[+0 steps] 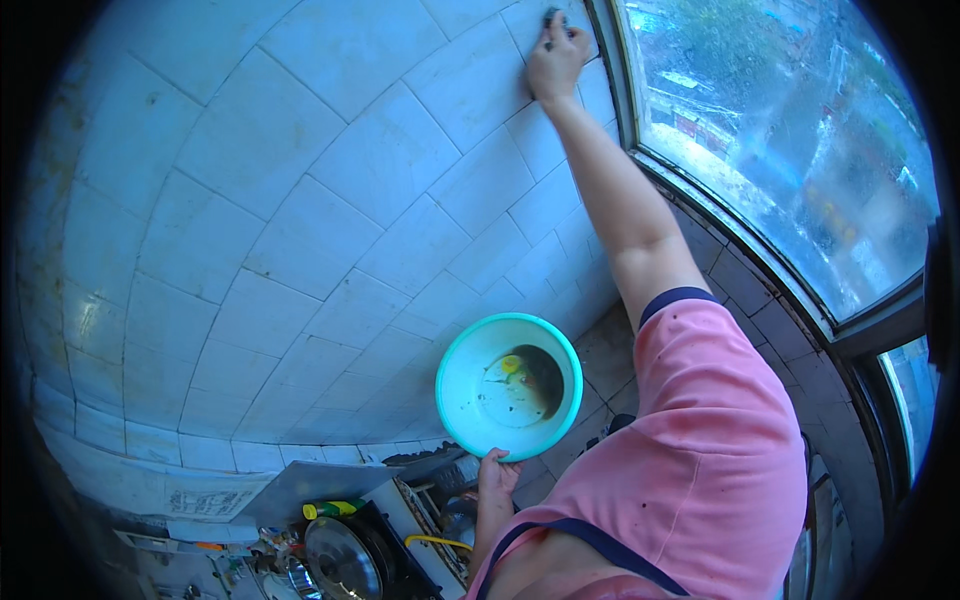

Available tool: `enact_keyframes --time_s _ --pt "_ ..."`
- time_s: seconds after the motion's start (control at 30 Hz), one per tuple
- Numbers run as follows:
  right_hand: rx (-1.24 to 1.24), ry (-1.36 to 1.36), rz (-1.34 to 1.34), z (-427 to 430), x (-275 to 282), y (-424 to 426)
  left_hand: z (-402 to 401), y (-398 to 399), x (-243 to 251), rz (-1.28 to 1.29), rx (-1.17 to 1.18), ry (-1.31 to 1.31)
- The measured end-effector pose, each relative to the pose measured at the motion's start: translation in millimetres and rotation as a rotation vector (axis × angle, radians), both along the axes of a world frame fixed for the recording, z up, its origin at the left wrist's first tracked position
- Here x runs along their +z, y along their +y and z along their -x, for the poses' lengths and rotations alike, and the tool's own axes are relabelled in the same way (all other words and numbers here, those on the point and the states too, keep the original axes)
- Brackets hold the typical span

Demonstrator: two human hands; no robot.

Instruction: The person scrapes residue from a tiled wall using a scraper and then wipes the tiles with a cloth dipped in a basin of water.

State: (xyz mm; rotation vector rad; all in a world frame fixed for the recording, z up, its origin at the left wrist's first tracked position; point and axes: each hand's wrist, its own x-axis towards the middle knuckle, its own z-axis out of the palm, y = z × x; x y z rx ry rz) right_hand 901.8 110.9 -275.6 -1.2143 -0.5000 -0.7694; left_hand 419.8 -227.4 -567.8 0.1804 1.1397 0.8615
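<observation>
High on the white tiled wall (409, 154), close to the window frame, my right hand (559, 64) presses a small dark scrubbing pad (553, 16) against the tiles. The fingers cover much of the pad, so its exact kind is unclear. Lower down, my left hand (498, 474) grips the near rim of a round, light green plastic basin (459, 409). The basin is tilted, and murky brown water (547, 375) has gathered on its right side. A small yellow object (511, 364) and dark bits lie in the basin.
A window (757, 142) with a worn frame (720, 195) borders my right arm. Below left is a stove area with a lidded metal pan (341, 559), a yellow-green bottle (330, 509) and a yellow hose (439, 540). Floor tiles (607, 352) show beyond the basin.
</observation>
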Motion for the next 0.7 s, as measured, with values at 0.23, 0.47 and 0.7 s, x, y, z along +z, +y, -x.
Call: enact_keyframes --time_s 0.23,0.47,0.7 --pt "0.375 -0.79 0.188 116.1 -34.3 -28.6 5.4 8.1 -10.7 0.061 -0.029 0.008" --pt "0.051 -0.208 0.098 9.4 3.7 -17.3 -7.5 22.0 -5.0 0.019 -0.07 -0.011" --pt "0.581 -0.188 0.311 130.5 -106.3 -60.2 -48.9 23.2 23.9 0.065 0.073 0.073"
